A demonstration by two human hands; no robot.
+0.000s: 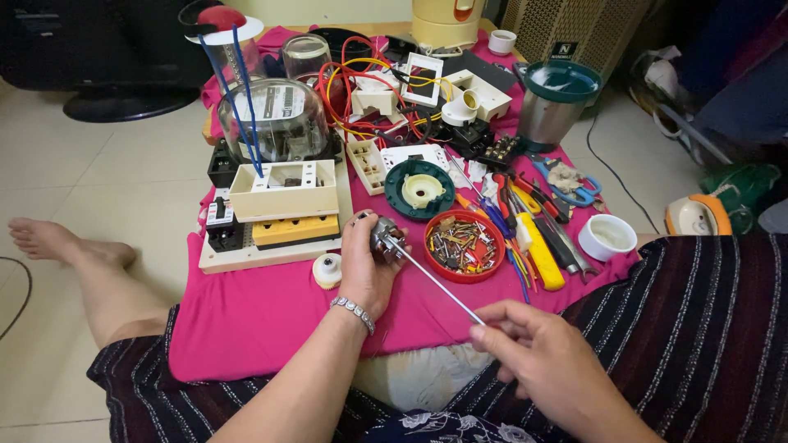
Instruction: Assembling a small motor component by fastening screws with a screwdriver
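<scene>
Presently, left hand [364, 262]: clenched round a small metal motor part [384, 238], held above the pink cloth [246, 320].
Right hand [533, 349]: pinched on a thin rod [439, 279] set into it.
Risk: rod could slip; red screw dish [464, 244] just beside might be knocked.

Two hands [365, 262], one red bowl [464, 246] of screws, two white cups [607, 237], one green disc [419, 189], one glass dome [273, 121].

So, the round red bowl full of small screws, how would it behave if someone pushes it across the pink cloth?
The round red bowl looks shallow and wide, so it would probably slide rather than tip. The pink cloth under it may drag and wrinkle. The small screws lie loose and heaped, so a quick shove could likely shift or spill some.
</scene>
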